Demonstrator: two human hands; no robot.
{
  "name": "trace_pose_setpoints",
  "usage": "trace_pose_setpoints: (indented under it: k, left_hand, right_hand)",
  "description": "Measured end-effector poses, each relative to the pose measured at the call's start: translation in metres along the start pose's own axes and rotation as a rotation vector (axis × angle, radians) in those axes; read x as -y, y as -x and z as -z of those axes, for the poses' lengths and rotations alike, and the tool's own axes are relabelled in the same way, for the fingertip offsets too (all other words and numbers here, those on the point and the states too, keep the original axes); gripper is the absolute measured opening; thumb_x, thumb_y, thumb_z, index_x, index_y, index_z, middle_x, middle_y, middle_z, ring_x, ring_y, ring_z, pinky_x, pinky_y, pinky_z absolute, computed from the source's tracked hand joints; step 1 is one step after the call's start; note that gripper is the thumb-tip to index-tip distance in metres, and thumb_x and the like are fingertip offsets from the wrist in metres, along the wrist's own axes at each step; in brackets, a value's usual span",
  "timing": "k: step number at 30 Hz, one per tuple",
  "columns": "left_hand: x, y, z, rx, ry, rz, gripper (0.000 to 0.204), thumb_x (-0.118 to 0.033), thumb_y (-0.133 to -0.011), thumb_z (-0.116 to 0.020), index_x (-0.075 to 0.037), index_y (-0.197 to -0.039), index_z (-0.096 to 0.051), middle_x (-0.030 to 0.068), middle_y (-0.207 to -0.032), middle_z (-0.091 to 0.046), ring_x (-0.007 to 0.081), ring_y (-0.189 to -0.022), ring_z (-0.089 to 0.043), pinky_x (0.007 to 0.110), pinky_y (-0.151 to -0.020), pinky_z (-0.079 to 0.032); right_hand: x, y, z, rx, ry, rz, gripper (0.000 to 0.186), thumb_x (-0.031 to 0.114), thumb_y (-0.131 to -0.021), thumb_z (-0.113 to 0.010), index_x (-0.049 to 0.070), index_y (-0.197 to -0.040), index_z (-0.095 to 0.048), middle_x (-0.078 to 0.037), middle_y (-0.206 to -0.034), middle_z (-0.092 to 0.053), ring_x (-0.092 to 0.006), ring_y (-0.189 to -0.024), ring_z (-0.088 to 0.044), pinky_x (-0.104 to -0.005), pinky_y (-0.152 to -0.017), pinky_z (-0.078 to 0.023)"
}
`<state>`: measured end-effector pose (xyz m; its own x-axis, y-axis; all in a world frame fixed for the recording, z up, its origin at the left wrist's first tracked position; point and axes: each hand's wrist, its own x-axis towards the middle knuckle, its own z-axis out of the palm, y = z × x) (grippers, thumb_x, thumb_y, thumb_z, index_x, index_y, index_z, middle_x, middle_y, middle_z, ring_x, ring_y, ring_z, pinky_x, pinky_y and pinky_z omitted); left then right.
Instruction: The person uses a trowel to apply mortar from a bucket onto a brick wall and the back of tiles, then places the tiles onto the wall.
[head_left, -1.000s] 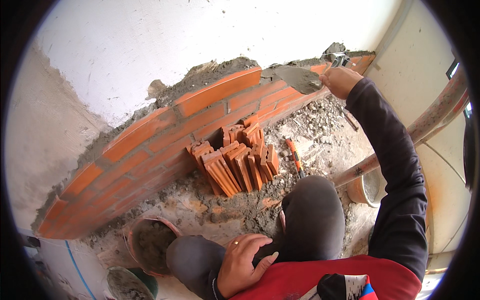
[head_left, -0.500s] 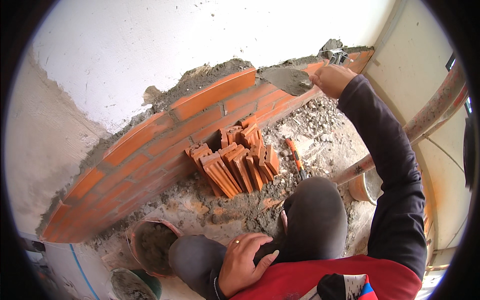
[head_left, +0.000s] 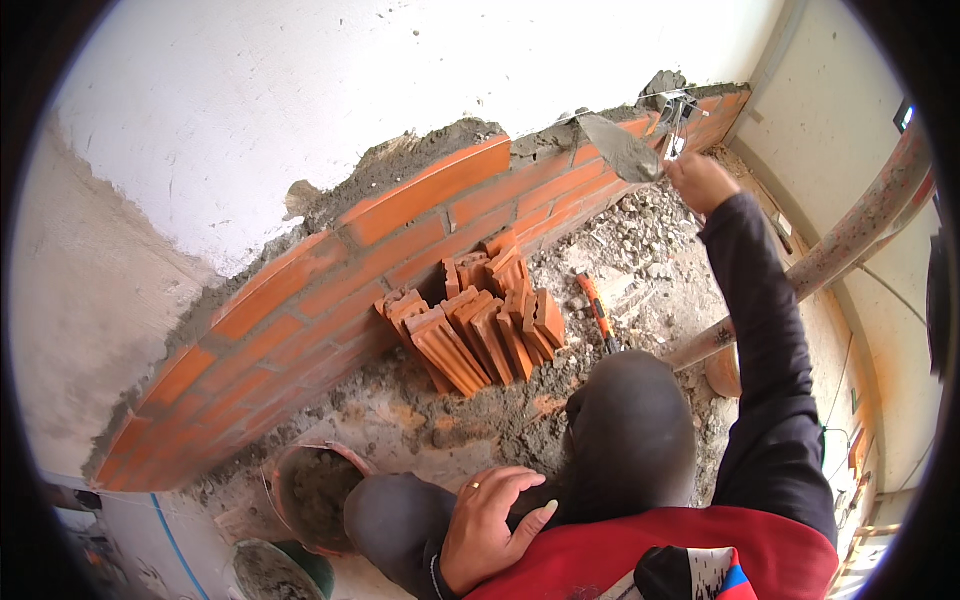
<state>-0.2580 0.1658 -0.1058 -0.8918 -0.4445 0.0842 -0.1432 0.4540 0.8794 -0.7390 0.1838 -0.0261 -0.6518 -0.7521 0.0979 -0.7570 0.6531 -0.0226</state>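
Observation:
My right hand grips the handle of a grey trowel, whose mortar-smeared blade is raised against the upper course of the orange brick wall, at a gap with exposed mortar. Just right of the blade, a metal fitting with a string sits on the wall. My left hand rests on my lap with fingers apart, holding nothing. A heap of hollow red bricks stands on the rubble-strewn floor below the wall, beside an orange-handled tool.
A bucket of mortar and a second tub sit at lower left. A long diagonal pole runs past my right arm, with another bucket behind it. A pale side wall rises at the right.
My right hand has moved to the right, and the trowel blade has tilted, its tip rising toward the top of the wall. My left hand stays on my lap.

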Motion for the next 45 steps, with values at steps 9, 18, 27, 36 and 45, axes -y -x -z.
trace_pose_setpoints:
  k: [9,18,27,36,45]
  left_hand:
    - [-0.006,-0.008,-0.006,0.02,-0.054,0.13,0.034,-0.028,-0.088,-0.072,-0.002,-0.108,-0.065,0.015,-0.109,-0.067,0.0332,-0.103,-0.063,0.041,-0.091,-0.049]
    - [-0.014,-0.019,-0.011,0.015,-0.099,0.402,0.036,-0.029,-0.091,-0.066,-0.001,-0.113,-0.065,0.0224,-0.115,-0.063,0.0411,-0.109,-0.059,0.045,-0.094,-0.046]
    - [-0.001,-0.03,-0.022,0.047,-0.178,0.349,0.034,-0.026,-0.088,-0.07,0.0,-0.109,-0.065,0.0195,-0.108,-0.066,0.0362,-0.102,-0.065,0.04,-0.09,-0.05]
    - [0.001,-0.027,-0.022,0.057,-0.192,0.295,0.034,-0.027,-0.088,-0.07,0.001,-0.108,-0.065,0.0199,-0.106,-0.066,0.037,-0.101,-0.065,0.04,-0.089,-0.05]
    - [-0.008,-0.026,-0.022,0.057,-0.187,0.334,0.034,-0.026,-0.089,-0.069,0.0,-0.109,-0.065,0.0196,-0.108,-0.066,0.0364,-0.101,-0.064,0.04,-0.089,-0.05]
  right_hand:
    - [0.026,0.045,-0.183,-0.485,-0.529,-0.052,0.022,0.026,-0.097,-0.057,0.005,-0.094,-0.062,-0.021,-0.077,-0.065,-0.0402,-0.072,-0.064,-0.0484,-0.065,-0.049]
    - [0.015,0.002,-0.199,-0.657,-0.486,-0.087,0.022,0.029,-0.098,-0.057,0.009,-0.094,-0.061,-0.013,-0.084,-0.066,-0.037,-0.075,-0.065,-0.0462,-0.064,-0.05]
    - [-0.011,-0.023,-0.188,-0.377,-0.711,-0.187,0.034,0.035,-0.102,-0.047,0.005,-0.104,-0.064,-0.025,-0.085,-0.066,-0.0465,-0.082,-0.062,-0.0535,-0.072,-0.047]
    - [-0.016,0.023,-0.216,-0.341,-0.784,-0.305,0.033,0.033,-0.102,-0.048,0.004,-0.099,-0.063,-0.025,-0.082,-0.064,-0.0474,-0.081,-0.061,-0.0534,-0.071,-0.046]
    - [0.008,0.01,-0.211,-0.499,-0.84,-0.326,0.03,0.016,-0.088,-0.063,-0.001,-0.112,-0.056,-0.028,-0.101,-0.065,-0.0436,-0.095,-0.063,-0.0486,-0.082,-0.05]
